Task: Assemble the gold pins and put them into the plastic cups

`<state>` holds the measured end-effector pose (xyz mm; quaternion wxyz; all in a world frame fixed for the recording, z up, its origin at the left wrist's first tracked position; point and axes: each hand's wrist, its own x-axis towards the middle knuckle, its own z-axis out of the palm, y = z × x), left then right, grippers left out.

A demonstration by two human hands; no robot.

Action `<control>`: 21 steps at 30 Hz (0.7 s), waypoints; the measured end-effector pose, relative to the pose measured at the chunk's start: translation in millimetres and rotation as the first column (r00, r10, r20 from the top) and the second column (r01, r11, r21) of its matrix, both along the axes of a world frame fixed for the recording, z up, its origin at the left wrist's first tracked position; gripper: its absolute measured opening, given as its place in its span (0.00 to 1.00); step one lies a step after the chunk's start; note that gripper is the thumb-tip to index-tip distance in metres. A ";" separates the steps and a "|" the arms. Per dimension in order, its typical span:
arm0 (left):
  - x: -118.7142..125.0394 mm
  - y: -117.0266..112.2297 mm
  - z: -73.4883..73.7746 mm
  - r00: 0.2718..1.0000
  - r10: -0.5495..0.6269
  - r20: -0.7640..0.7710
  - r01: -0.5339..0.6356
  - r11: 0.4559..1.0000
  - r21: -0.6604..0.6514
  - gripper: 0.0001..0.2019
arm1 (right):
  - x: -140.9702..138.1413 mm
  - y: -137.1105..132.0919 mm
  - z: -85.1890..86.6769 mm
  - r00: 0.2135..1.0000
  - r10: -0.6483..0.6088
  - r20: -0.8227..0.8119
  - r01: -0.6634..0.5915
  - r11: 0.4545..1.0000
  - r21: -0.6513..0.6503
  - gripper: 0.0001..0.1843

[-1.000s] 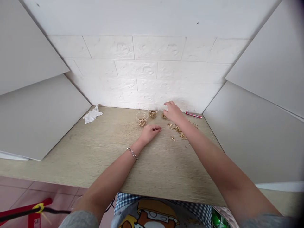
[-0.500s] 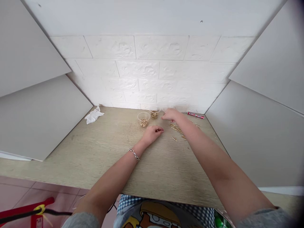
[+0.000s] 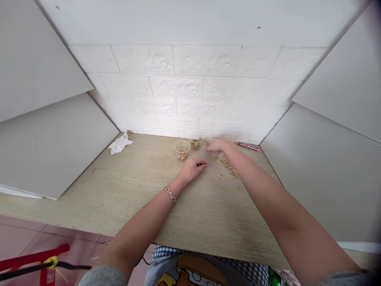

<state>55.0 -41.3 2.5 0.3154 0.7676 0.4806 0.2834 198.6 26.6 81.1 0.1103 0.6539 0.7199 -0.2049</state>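
Watching remotely, I take the front cup as my landmark. Well left of it lies a crumpled tissue. The cup holds gold bits; its clear side looks thin and light, so I would grip it low, as the rim may flex. Just right of it and nearer me, the left hand has thumb and fingertips drawn together; whether they pinch anything, I cannot tell. Behind the cup, slightly right, is the back cup. Farther right of the cup, the right hand curls downward, fingertips mostly hidden, so I cannot tell what it grasps. Right of the cup, partly under the right forearm, lie loose pins: seemingly metal, light, stiff and apt to roll, best pinched mid-length. Farthest right of it lies a red tube.
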 end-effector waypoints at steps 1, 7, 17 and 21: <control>0.0 -0.2 0.0 1.000 -0.003 0.003 0.003 1.000 0.002 0.11 | -0.3 0.5 -0.7 1.000 -0.001 0.002 0.001 1.000 -0.007 0.22; -0.6 -1.0 -0.2 1.000 0.003 0.008 -0.003 1.000 0.006 0.11 | -9.2 3.2 4.0 0.994 0.009 0.111 -0.006 0.999 -0.035 0.23; 0.2 0.6 1.5 0.988 0.082 0.132 -0.070 0.993 -0.094 0.11 | -5.6 -0.2 11.6 0.997 -0.075 0.009 0.076 0.997 -0.015 0.27; -1.5 5.3 -0.5 0.953 0.180 0.245 -0.126 0.967 -0.222 0.14 | -2.7 -0.7 17.1 0.994 -0.103 -0.036 0.104 0.994 0.019 0.34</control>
